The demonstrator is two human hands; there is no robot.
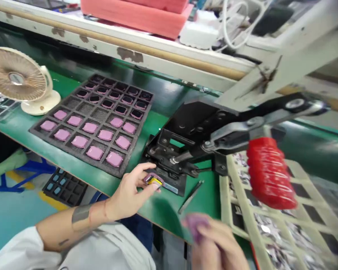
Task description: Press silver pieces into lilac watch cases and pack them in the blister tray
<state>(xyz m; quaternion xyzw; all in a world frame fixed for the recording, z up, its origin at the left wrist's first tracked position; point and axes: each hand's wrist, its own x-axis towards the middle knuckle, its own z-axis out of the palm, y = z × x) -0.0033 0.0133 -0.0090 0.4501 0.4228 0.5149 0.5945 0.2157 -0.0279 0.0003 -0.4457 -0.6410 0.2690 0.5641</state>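
Note:
My left hand (126, 197) pinches a purple watch case (153, 180) between thumb and fingers, its open side showing a yellow part inside. It is just in front of a black toggle press (183, 140) with a red grip (270, 172). Nearer to me, my right hand (221, 242) is smeared by motion, its fingers closed on a purple piece (196, 226) whose details are blurred. A dark foam tray (76, 106) lies left of the press. Purple pieces (95, 153) fill its near rows, and dark-faced watch cases (120, 109) sit in the far rows.
A thin dark tool like tweezers (190, 197) lies on the green bench (205, 180). Cream trays (249, 212) of bagged parts stand at the right, under the red grip. A fan (17, 78) is at the left. Below the bench is another dark tray (73, 191).

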